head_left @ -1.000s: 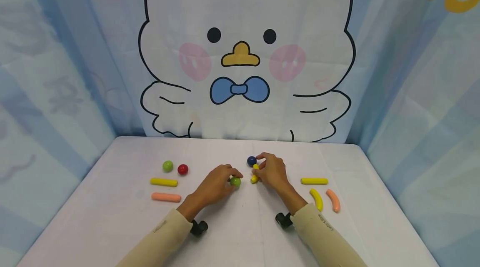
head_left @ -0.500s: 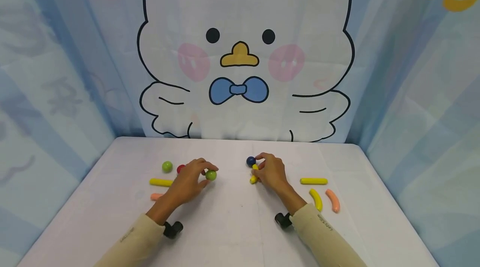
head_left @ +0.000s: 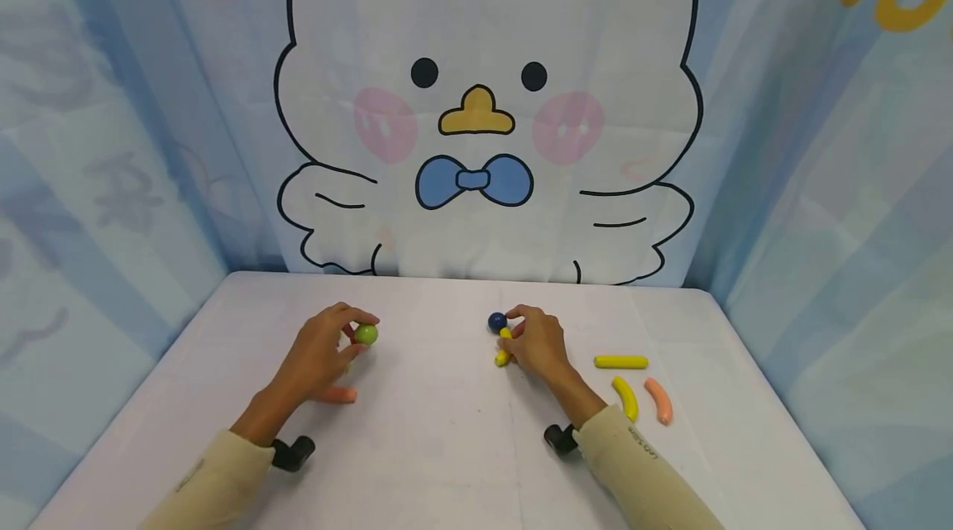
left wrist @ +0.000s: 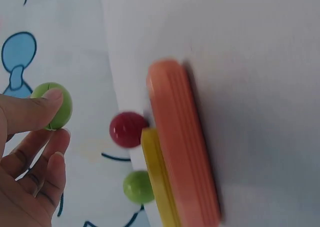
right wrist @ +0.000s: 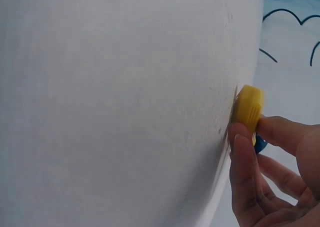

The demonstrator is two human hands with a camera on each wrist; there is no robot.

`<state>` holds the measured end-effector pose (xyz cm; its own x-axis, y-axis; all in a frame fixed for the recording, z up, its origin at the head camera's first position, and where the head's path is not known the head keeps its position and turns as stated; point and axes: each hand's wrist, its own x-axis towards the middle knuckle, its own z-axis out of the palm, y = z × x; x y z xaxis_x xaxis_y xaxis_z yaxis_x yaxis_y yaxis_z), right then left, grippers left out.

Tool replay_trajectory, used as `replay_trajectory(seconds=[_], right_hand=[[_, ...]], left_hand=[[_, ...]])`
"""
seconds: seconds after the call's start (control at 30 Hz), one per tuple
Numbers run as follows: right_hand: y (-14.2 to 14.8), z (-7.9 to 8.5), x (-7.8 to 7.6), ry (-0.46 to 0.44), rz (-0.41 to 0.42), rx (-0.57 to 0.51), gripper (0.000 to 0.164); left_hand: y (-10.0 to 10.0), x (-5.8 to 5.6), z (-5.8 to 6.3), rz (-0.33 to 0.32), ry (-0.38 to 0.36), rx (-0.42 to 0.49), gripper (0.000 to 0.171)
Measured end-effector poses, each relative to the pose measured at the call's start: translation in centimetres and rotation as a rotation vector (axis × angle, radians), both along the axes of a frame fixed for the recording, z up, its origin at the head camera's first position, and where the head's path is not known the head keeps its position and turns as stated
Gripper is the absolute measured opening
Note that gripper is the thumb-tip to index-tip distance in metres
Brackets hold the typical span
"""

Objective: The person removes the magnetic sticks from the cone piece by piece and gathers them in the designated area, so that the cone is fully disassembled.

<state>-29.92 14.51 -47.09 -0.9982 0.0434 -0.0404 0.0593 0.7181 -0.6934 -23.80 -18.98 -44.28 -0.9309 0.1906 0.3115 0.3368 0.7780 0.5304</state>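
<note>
My left hand [head_left: 320,352] pinches a green ball [head_left: 366,334] between thumb and fingers, above the left part of the table. In the left wrist view, a red ball [left wrist: 129,129], a second green ball [left wrist: 139,187], a yellow stick [left wrist: 161,179] and an orange stick [left wrist: 182,147] lie near this hand. In the head view, the hand largely hides them. My right hand [head_left: 540,340] pinches a yellow piece [head_left: 502,358] at the middle of the table. A dark blue ball [head_left: 497,322] sits at its far end, partly hidden by fingers in the right wrist view.
On the right of the white table [head_left: 476,455] lie a straight yellow stick [head_left: 621,362], a curved yellow piece [head_left: 625,398] and a curved orange piece [head_left: 658,401]. Behind the table hangs a cloth [head_left: 476,241] with a cartoon chick. Patterned cloth also stands at both sides.
My left hand has carried the green ball from beside the yellow piece leftward, over the sticks and balls at the left. The right hand has stayed on the yellow piece.
</note>
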Motion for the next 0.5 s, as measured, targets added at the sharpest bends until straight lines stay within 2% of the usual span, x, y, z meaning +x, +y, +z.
replay_trajectory(seconds=[0.3, 0.5], right_hand=[[0.0, 0.0, 0.0, 0.001, 0.0, -0.001, 0.048], [-0.1, 0.0, 0.1, 0.001, 0.005, 0.001, 0.049]], left_hand=[[-4.6, -0.4, 0.5, 0.109, 0.03, -0.033, 0.045], [-7.3, -1.3, -0.3, 0.178, -0.027, -0.04, 0.041]])
